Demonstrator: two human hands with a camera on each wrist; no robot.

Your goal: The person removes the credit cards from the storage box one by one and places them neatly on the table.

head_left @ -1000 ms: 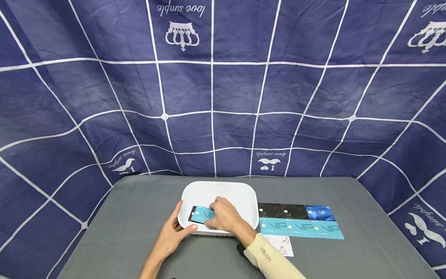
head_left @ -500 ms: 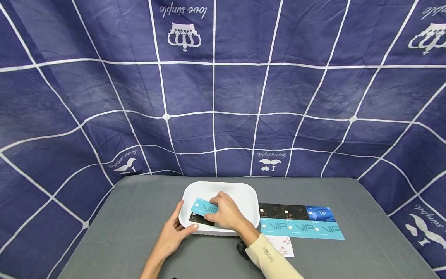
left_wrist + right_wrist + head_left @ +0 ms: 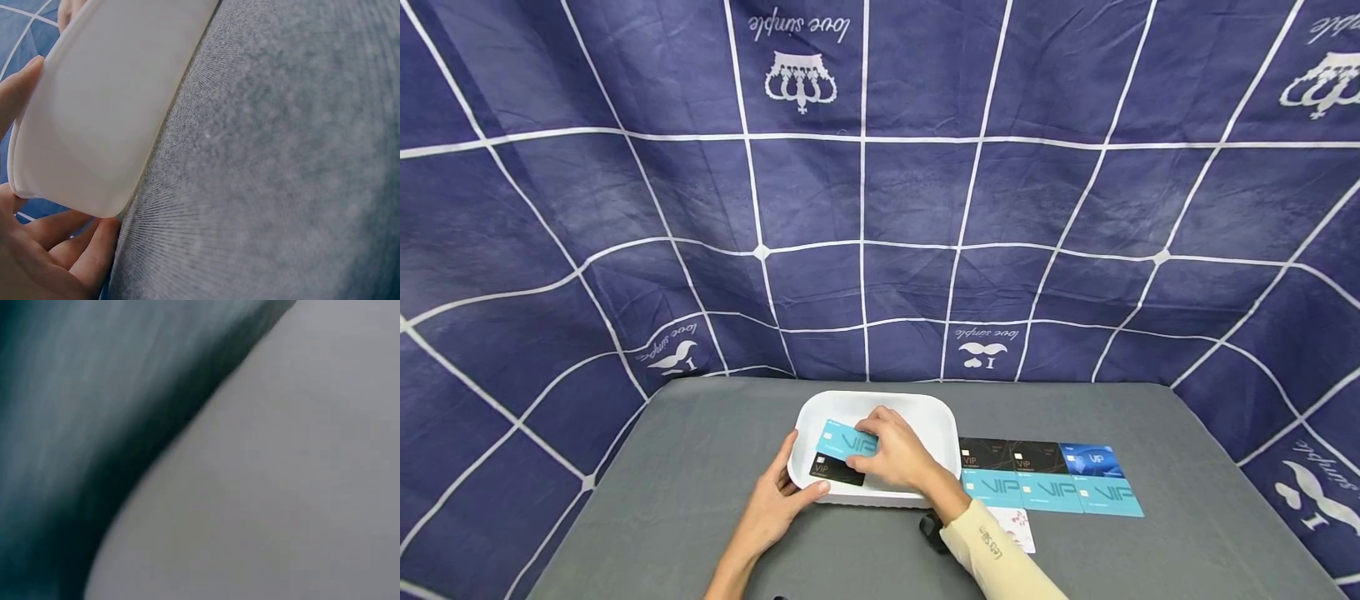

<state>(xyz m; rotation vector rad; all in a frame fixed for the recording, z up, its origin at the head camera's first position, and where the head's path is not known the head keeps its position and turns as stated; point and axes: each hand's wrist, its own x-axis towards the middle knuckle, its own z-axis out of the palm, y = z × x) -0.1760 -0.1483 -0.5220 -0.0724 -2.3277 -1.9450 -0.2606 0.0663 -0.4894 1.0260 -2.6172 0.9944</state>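
Observation:
My right hand [image 3: 897, 450] pinches a light-blue VIP card [image 3: 844, 438] by its right end, inside a white plastic tray [image 3: 917, 406]. Below that card in the head view, a black VIP card [image 3: 837, 472] lies in the tray, partly covered by the blue one. My left hand [image 3: 771, 498] grips the tray's near left corner, its thumb at the front rim and the fingers along the left side. The left wrist view has those fingers [image 3: 94, 250] against the tray's end wall [image 3: 106, 125]. A blurred pale surface fills much of the right wrist view.
Right of the tray, two black cards [image 3: 1039, 457] and a dark-blue card [image 3: 1090, 459] form a row on the grey cloth [image 3: 715, 433]. Nearer lies a row of light-blue VIP cards [image 3: 1048, 492], then a white flowered card [image 3: 1019, 527] partly behind the sleeve. A blue curtain [image 3: 917, 200] rises behind.
My right hand has drawn the light-blue card up and away from over the black card, uncovering more of the black one. The left hand stays on the tray; the view has shifted slightly.

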